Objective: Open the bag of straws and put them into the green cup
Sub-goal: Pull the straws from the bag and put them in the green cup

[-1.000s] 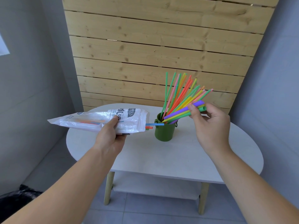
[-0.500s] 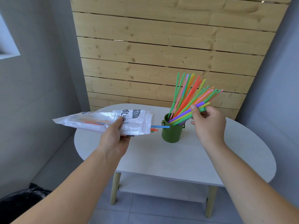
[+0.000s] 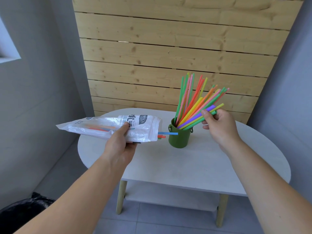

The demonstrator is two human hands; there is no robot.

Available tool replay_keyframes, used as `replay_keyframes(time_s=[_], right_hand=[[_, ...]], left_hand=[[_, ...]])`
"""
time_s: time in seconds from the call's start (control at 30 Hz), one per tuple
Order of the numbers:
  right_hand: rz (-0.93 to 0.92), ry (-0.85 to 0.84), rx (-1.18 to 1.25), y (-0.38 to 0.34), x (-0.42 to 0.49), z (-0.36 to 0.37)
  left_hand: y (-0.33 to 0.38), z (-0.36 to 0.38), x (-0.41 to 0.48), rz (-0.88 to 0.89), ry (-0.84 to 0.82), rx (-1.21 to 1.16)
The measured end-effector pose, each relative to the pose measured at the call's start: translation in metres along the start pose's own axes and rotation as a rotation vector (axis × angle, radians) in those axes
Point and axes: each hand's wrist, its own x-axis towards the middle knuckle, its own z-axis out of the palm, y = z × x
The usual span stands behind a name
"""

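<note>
A dark green cup stands on the white oval table and holds a fan of several coloured straws. My right hand is at the cup's right, thumb and fingers pinching a few straws (purple, green, yellow) whose lower ends are inside the cup. My left hand grips a clear plastic straw bag held level, left of the cup. A few straws remain in the bag; a blue straw and orange ends stick out of its open right end toward the cup.
A wooden slat wall stands behind the table. Grey walls close in on both sides. A black bin bag lies on the floor at lower left. The table has a lower shelf and wooden legs.
My right hand has lowered the pinched straws further into the cup. The view has shifted, so everything sits more to the right. The bag in my left hand stays level.
</note>
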Motion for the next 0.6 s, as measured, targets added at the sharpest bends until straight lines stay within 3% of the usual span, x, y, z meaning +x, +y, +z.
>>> replay_keyframes(time_s=[0.17,0.4,0.6], right_hand=[[0.007,-0.072,-0.013,-0.002,0.012,-0.009],[0.060,0.036,0.104,0.005,0.007,0.001],[0.079,0.023,0.125,0.005,0.000,0.003]], left_hand=[[-0.001,0.001,-0.001,-0.009,-0.003,0.006],[-0.004,0.003,0.001,-0.005,0.004,0.011],[-0.007,0.005,0.000,-0.008,-0.011,0.015]])
